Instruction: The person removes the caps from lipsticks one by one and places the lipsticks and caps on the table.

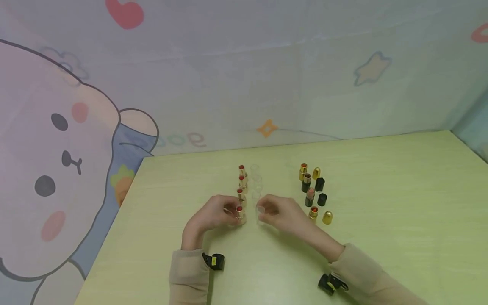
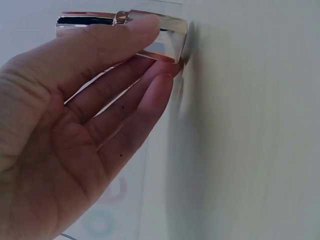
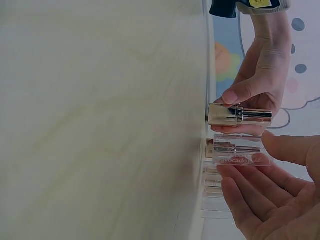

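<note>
My left hand [image 1: 213, 215] pinches the base of a gold lipstick [image 1: 239, 210] with a red tip, upright at the near end of a row. In the left wrist view my thumb lies along the shiny lipstick [image 2: 175, 40]. Facing it, my right hand [image 1: 284, 213] holds a clear cap [image 1: 260, 217] between thumb and fingers, a small gap from the lipstick. Lettering shows on this clear cap [image 3: 240, 160] in the right wrist view. Behind the held pair stand more uncapped gold lipsticks [image 1: 242, 182] and clear caps [image 1: 258, 182], faint against the table.
To the right, a second row of uncapped lipsticks [image 1: 306, 183] in gold and black tubes stands beside gold and black caps [image 1: 320, 184]. The nearest gold cap [image 1: 327, 217] is close to my right forearm. A printed cloth [image 1: 267, 84] hangs behind the pale table [image 1: 381, 203].
</note>
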### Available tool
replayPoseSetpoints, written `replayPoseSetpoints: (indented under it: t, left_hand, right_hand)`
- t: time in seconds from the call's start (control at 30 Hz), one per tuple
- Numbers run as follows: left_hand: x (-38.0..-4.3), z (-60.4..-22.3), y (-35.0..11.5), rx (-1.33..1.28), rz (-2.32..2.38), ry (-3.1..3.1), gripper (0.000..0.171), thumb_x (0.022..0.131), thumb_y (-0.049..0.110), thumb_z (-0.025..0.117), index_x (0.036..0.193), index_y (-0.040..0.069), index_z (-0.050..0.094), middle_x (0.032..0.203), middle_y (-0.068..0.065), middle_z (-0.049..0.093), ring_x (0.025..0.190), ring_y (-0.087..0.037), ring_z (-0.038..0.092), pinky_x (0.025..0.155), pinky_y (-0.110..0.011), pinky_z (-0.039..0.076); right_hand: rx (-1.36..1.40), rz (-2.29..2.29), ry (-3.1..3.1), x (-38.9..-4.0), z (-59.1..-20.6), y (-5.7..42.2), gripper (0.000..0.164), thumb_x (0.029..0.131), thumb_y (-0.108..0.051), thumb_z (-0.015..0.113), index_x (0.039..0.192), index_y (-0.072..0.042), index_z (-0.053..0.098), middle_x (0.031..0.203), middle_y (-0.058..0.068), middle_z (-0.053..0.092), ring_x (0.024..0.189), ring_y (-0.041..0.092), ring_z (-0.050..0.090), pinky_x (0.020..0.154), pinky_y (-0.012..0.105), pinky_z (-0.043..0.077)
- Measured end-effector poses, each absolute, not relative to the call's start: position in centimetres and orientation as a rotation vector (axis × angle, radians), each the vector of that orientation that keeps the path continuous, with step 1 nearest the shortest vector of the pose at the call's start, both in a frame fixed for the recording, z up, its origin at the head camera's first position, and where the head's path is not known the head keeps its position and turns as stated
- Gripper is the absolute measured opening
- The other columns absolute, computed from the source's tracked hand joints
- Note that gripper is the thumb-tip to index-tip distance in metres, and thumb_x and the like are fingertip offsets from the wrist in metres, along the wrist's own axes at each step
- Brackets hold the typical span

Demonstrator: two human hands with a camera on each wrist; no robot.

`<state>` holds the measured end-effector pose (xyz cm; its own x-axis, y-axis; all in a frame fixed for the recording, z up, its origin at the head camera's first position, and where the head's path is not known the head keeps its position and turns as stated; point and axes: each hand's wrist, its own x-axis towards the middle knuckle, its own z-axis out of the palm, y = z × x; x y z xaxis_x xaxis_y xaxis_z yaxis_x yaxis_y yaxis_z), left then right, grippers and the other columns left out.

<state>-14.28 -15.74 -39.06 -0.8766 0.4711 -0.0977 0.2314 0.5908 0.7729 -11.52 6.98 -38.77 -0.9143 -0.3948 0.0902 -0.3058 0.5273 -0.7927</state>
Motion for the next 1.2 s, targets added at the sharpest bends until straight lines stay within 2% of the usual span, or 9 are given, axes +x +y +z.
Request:
replayPoseSetpoints:
  t: [0.33,0.7,1.0,1.2]
  left_hand:
    - [-14.36,-39.41,-15.88,0.554,1.179,2.499,0.021,0.075,0.003,0.078,0.091,0.007,0.066,0.09,-0.006,0.066,0.081,-0.011,0.06,0.075,-0.024,0.052]
    - [-14.62,-39.74,-16.16,0.557,1.168,2.469,0.025,0.075,0.005,0.079,0.095,0.006,0.064,0.087,-0.006,0.066,0.079,-0.01,0.06,0.075,-0.025,0.052]
    - [-14.58,-39.63,-16.06,0.543,1.137,2.476,0.026,0.075,0.005,0.078,0.098,0.006,0.065,0.085,-0.004,0.064,0.079,-0.011,0.058,0.075,-0.025,0.05]
    - [-14.16,-39.09,-15.98,0.519,1.049,2.531,0.025,0.073,0.002,0.076,0.095,0.006,0.065,0.082,-0.004,0.06,0.077,-0.012,0.053,0.07,-0.024,0.046]
  right_hand:
    - [-0.66,-1.276,2.654,-11.61,-39.15,6.77,0.018,0.087,-0.012,0.068,0.104,-0.01,0.067,0.104,0.007,0.072,0.098,0.024,0.068,0.088,0.039,0.055]
    - [-0.709,-1.22,2.663,-11.54,-39.07,6.57,0.016,0.087,-0.012,0.067,0.103,-0.01,0.066,0.101,0.006,0.073,0.094,0.02,0.068,0.084,0.035,0.055]
    - [-0.711,-1.222,2.66,-11.58,-39.2,6.6,0.022,0.086,-0.011,0.069,0.108,-0.008,0.065,0.106,0.009,0.072,0.099,0.024,0.068,0.087,0.038,0.055]
    - [-0.662,-1.147,2.771,-10.79,-38.48,6.79,0.027,0.086,-0.017,0.07,0.112,-0.009,0.065,0.11,0.008,0.072,0.101,0.024,0.068,0.087,0.039,0.055]
